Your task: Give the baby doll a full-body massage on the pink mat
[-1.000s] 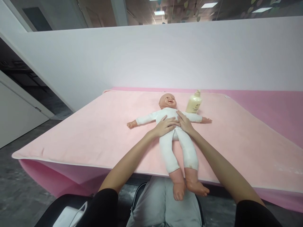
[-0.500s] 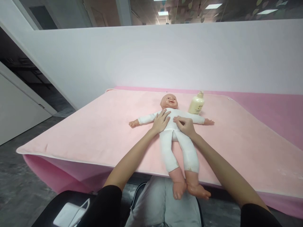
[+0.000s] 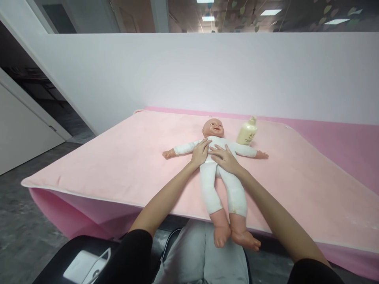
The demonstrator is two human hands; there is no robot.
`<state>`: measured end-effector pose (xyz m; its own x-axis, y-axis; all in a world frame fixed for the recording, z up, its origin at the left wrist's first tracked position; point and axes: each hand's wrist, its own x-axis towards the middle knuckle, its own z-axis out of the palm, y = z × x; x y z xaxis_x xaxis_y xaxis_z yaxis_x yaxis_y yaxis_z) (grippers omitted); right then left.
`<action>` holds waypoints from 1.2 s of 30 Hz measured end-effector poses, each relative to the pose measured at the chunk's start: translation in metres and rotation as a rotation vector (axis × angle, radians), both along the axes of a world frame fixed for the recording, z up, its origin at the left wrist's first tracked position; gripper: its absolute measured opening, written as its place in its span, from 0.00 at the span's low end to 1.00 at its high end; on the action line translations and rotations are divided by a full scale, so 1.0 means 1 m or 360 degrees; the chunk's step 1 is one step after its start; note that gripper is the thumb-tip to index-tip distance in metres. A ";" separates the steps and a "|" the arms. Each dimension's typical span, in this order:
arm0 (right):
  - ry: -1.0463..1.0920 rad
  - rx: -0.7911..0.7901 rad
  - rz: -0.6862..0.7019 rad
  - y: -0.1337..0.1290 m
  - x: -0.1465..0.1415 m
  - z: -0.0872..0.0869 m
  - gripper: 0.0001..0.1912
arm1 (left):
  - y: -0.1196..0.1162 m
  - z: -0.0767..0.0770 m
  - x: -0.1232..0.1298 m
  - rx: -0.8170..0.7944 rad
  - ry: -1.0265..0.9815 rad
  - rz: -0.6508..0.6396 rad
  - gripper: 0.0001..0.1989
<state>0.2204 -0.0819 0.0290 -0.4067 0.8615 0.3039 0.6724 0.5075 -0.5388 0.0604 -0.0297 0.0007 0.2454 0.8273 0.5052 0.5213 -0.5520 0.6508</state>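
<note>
White-cloth, plastic-limbed baby doll (image 3: pixel 218 172) lies face-up on the pale-pink plush blanket (image 3: pixel 118 157), feet past the near edge, likely easing reach. Left hand (image 3: pixel 200 153) rests flat, right hand (image 3: pixel 226 159) lies fanned wide, both on its torso, seemingly steadying it; pale-yellow plastic pump bottle (image 3: pixel 247 132) sits far right.
</note>
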 end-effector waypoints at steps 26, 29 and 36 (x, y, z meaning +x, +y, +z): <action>0.0776 0.0085 -0.0634 0.032 0.034 -0.036 0.24 | -0.035 0.036 0.006 -0.0107 0.0583 -0.0756 0.18; 0.0795 0.0157 -0.0702 0.027 0.031 -0.031 0.22 | -0.030 0.031 0.006 -0.0126 0.0653 -0.0541 0.21; 0.0927 0.0353 -0.0692 0.011 0.019 -0.020 0.15 | -0.014 0.018 0.000 -0.0184 0.0532 -0.0113 0.23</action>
<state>0.2394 -0.0705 0.0095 0.2347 0.8013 0.5503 0.4749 0.3994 -0.7842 0.0600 -0.0438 0.0191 0.4400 0.8494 0.2915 0.6788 -0.5271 0.5112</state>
